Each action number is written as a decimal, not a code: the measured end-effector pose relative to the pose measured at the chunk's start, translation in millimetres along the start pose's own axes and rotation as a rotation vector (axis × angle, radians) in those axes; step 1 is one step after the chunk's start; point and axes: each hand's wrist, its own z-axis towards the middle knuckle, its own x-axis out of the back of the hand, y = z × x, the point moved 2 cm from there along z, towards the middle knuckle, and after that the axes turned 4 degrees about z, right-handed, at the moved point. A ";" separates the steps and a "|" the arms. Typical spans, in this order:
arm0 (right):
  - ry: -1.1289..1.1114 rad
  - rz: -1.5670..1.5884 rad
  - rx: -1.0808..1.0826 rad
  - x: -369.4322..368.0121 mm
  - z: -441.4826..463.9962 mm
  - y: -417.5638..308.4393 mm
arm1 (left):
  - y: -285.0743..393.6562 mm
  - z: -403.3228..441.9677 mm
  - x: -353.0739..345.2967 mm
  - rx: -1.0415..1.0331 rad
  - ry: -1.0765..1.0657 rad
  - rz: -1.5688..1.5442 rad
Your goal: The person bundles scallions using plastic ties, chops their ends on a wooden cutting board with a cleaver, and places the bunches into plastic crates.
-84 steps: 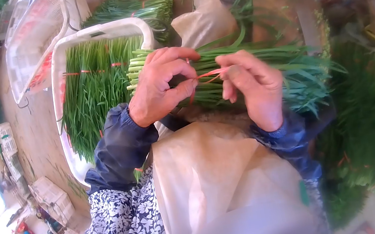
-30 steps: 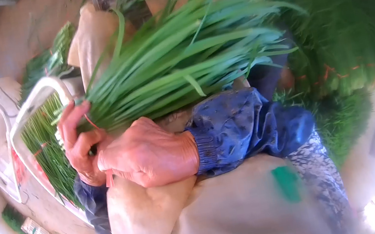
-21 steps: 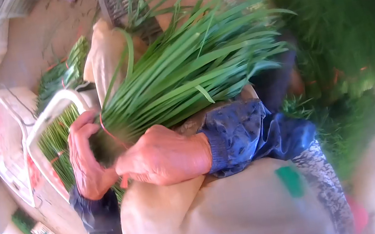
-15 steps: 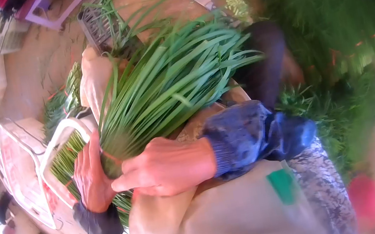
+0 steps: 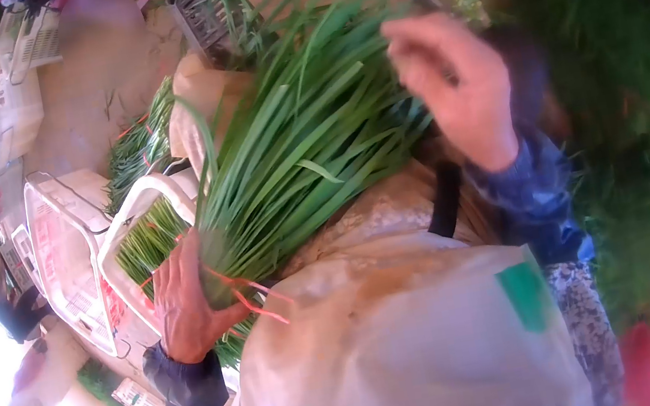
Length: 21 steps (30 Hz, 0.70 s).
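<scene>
Beside the apron (image 5: 402, 346), a bunch (image 5: 305, 137) of green leaves is lying, a red tie (image 5: 249, 284) circling its narrow end. There the left hand (image 5: 186, 301) is gripping it; near the leaf tips the right hand (image 5: 453, 89) is hovering, fingers loosely bent and open. Left of them, a crate (image 5: 107, 263) is holding greens (image 5: 147, 241).

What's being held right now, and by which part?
The left hand holds the green bunch by its stem end, beside the red tie; the right hand appears empty.
</scene>
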 end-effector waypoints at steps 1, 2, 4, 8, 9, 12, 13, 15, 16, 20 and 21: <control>0.120 0.198 -0.070 0.3 0.8 8.8 | -1.0 1.8 -0.8 -0.045 0.052 0.044; 0.207 0.243 -0.119 5.8 2.5 13.0 | 0.5 3.9 -2.9 -0.090 0.105 0.083; 0.339 0.323 -0.117 14.0 2.9 15.9 | 4.1 11.0 -7.6 -0.106 0.128 0.075; -0.057 0.232 0.226 7.4 -12.5 -17.7 | -3.3 19.1 -7.6 -0.075 0.039 -0.107; -0.202 0.243 0.331 -0.2 -15.8 -25.5 | -5.6 20.0 0.5 -0.051 -0.102 -0.170; -0.317 0.187 0.303 -45.0 -37.4 -26.7 | 8.0 45.1 46.4 -0.064 -0.459 -0.176; -0.403 0.149 0.309 -59.0 -41.8 -22.6 | 15.2 59.4 53.9 -0.160 -0.352 -0.128; -0.466 0.110 0.303 -73.5 -44.5 -18.3 | 30.8 93.1 53.1 -0.344 -0.135 -0.123; -0.479 0.133 0.296 -77.4 -43.6 -17.0 | 38.2 110.7 45.7 -0.432 -0.025 -0.169; -0.379 -0.067 0.289 -45.3 -40.2 -32.0 | 73.0 143.4 7.1 -0.357 0.119 -0.159; -0.303 -0.183 0.279 -32.6 -43.3 -40.2 | 83.1 142.8 5.9 -0.390 0.127 -0.222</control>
